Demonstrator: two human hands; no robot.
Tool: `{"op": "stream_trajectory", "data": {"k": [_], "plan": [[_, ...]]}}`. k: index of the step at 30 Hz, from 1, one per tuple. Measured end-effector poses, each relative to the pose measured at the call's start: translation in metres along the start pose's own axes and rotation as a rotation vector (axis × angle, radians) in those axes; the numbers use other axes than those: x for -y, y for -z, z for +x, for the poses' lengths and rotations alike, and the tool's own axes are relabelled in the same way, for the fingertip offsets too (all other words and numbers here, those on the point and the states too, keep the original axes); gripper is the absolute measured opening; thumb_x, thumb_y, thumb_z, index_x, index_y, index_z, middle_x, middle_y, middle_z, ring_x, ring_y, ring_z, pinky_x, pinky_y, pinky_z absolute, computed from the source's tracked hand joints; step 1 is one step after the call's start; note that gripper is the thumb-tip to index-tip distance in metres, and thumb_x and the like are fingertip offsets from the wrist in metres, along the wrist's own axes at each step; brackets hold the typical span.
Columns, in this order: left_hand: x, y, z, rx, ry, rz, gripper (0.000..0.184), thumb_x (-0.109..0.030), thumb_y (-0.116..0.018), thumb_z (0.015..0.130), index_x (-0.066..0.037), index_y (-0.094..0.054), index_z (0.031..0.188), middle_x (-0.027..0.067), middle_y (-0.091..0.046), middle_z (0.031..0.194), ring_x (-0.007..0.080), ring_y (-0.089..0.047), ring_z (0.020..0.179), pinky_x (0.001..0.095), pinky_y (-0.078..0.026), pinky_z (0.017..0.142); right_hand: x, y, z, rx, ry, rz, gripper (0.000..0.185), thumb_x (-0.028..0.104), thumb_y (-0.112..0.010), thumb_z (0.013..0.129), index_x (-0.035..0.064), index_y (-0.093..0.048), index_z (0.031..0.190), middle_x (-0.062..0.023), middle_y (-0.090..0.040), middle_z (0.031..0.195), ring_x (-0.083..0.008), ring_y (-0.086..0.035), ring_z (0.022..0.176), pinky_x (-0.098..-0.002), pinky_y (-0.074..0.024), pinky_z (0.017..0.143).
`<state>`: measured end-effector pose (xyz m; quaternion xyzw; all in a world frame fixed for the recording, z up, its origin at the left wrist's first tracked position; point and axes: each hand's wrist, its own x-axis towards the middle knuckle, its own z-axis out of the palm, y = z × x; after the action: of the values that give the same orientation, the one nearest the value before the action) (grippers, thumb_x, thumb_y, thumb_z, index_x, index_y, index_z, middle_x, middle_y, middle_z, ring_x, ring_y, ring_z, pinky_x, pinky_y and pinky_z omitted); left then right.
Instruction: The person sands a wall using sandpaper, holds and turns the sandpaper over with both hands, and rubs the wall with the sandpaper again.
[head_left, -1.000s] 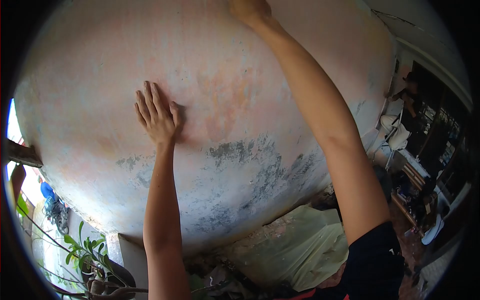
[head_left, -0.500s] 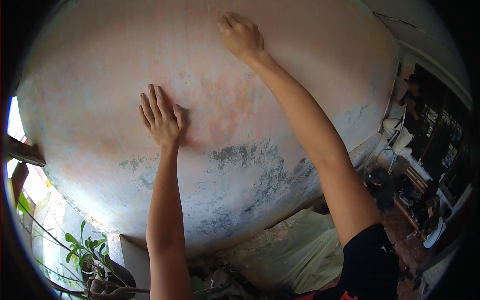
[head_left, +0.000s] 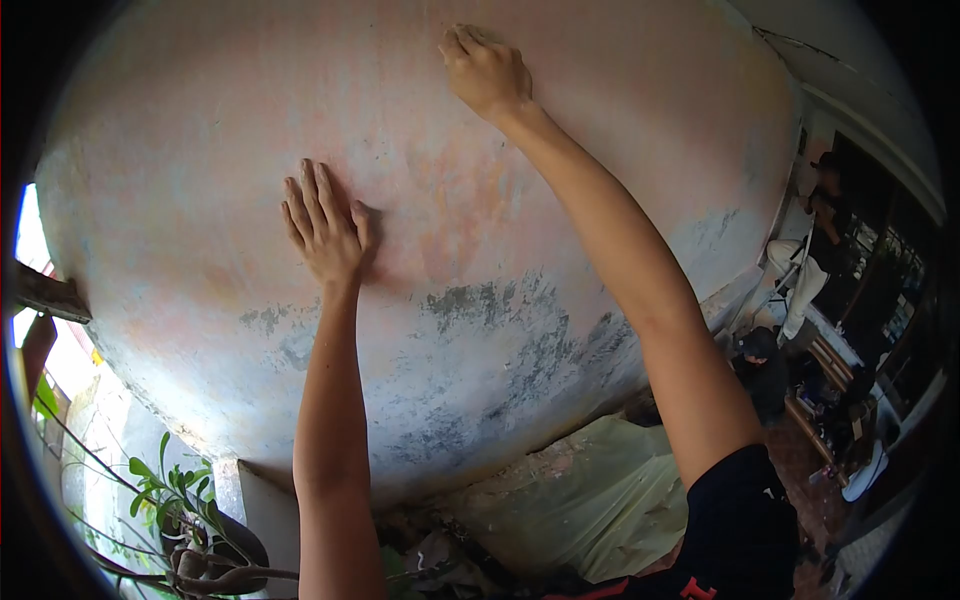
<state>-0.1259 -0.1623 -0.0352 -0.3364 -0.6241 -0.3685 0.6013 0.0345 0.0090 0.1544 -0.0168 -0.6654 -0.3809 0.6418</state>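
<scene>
A pinkish, worn wall (head_left: pixel 420 200) fills most of the view, with grey patches of peeling paint low down. My left hand (head_left: pixel 328 230) lies against it with fingers stretched out, holding nothing. Higher and further right, my right hand (head_left: pixel 488 75) presses on the wall with its fingers curled and closed. Whatever may be under those fingers is hidden from me.
Below the wall lies a crumpled greenish plastic sheet (head_left: pixel 610 490). A leafy potted plant (head_left: pixel 185 500) stands at lower left, near a wooden beam end (head_left: pixel 52 295). On the right are a person in light trousers (head_left: pixel 800 270) and another in a dark cap (head_left: pixel 757 345).
My left hand has slid very slightly upward on the wall. My right hand stays nearly in place, its fingers still curled. The seated person's leg at right has shifted.
</scene>
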Motion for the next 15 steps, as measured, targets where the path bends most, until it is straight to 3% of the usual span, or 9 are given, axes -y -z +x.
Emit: {"op": "stream_trajectory", "data": {"k": [4,7,10,13,15], "plan": [[-0.001,0.001,0.002,-0.027,-0.013,0.034,0.062,-0.034,-0.042,0.094,-0.007,-0.039,0.150,0.0105,-0.035,0.157,0.0312,-0.029,0.147,0.0461,-0.018,0.120,-0.007,0.005,0.016,0.137,-0.041,-0.057,0.023,0.014,-0.056,0.092,-0.0001,-0.067,0.104,-0.0150,-0.071,0.109,-0.0289,-0.071,0.097,-0.0401,-0.0606,0.075],[-0.002,0.002,0.002,-0.025,-0.010,0.027,0.062,-0.034,-0.042,0.094,-0.007,-0.040,0.149,0.0106,-0.036,0.157,0.0314,-0.029,0.147,0.0463,-0.018,0.120,0.010,0.010,-0.015,0.030,0.039,-0.050,0.024,0.010,-0.055,0.083,-0.0018,-0.068,0.099,-0.0169,-0.071,0.103,-0.0297,-0.069,0.095,-0.0404,-0.0572,0.077],[-0.003,0.004,0.002,-0.011,-0.003,0.032,0.061,-0.033,-0.042,0.094,-0.006,-0.040,0.149,0.0111,-0.037,0.156,0.0317,-0.030,0.146,0.0466,-0.018,0.120,0.014,0.011,-0.024,-0.021,0.036,-0.039,0.025,0.009,-0.055,0.083,-0.0023,-0.068,0.101,-0.0167,-0.071,0.103,-0.0297,-0.069,0.095,-0.0404,-0.0561,0.078],[-0.003,0.003,0.002,-0.029,-0.008,0.023,0.061,-0.033,-0.042,0.094,-0.006,-0.040,0.148,0.0115,-0.037,0.156,0.0320,-0.030,0.146,0.0466,-0.018,0.120,0.000,0.005,0.014,0.113,-0.105,-0.026,0.026,0.008,-0.055,0.084,-0.0028,-0.067,0.104,-0.0182,-0.070,0.104,-0.0301,-0.069,0.097,-0.0415,-0.0564,0.080],[-0.001,0.000,0.003,-0.020,-0.012,-0.004,0.062,-0.034,-0.041,0.095,-0.006,-0.036,0.151,0.0111,-0.033,0.158,0.0319,-0.025,0.148,0.0470,-0.014,0.121,-0.011,-0.004,0.031,-0.004,-0.051,-0.078,0.018,0.012,-0.057,0.087,0.0007,-0.067,0.097,-0.0135,-0.071,0.097,-0.0297,-0.069,0.088,-0.0410,-0.0580,0.071]]}}
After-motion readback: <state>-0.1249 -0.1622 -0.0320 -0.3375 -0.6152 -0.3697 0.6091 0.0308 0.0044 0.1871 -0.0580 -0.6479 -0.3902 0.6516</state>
